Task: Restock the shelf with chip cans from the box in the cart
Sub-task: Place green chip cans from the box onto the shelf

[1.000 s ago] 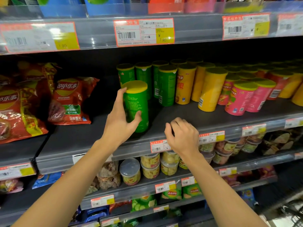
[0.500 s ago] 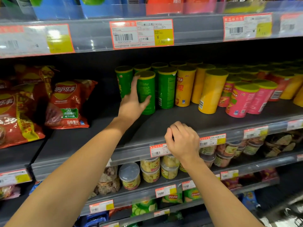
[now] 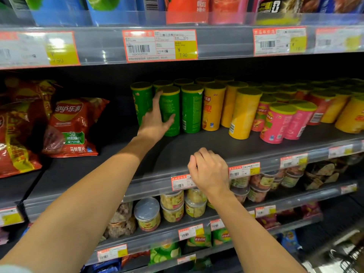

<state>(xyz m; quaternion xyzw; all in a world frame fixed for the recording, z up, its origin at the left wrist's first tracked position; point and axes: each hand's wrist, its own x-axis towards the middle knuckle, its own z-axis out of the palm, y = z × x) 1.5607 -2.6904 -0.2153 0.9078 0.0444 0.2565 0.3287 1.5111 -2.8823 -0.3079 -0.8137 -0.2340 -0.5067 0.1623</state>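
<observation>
Middle shelf [image 3: 197,154], counted from its left end. We had our left hand [image 3: 155,119] far in on the shelf, fingers straight and spread, thumb and palm laid against the front green can [image 3: 170,110]; it pressed the can and did not curl round it. That can stood upright among the other green cans, just beside the one to its right, well back from the shelf's front edge.

Green cans: we counted six with visible tops, three in front and three behind, all upright. Yellow cans: three stood clear next to the green ones, the nearest [image 3: 244,115] tilted left; more stood behind and at the right end, too crowded and blurred to count. Pink cans [image 3: 277,125]: two at the front, a third partly hidden behind.

Our right hand [image 3: 209,172] rested on the shelf's front edge, fingers curled over the rail above a price label [image 3: 180,182]; we could not tell whether it gripped the rail.

Red chip bags [image 3: 71,127]: one whole at the left end, others cut by the frame. Lower shelf: small round tubs [image 3: 147,215], several.
</observation>
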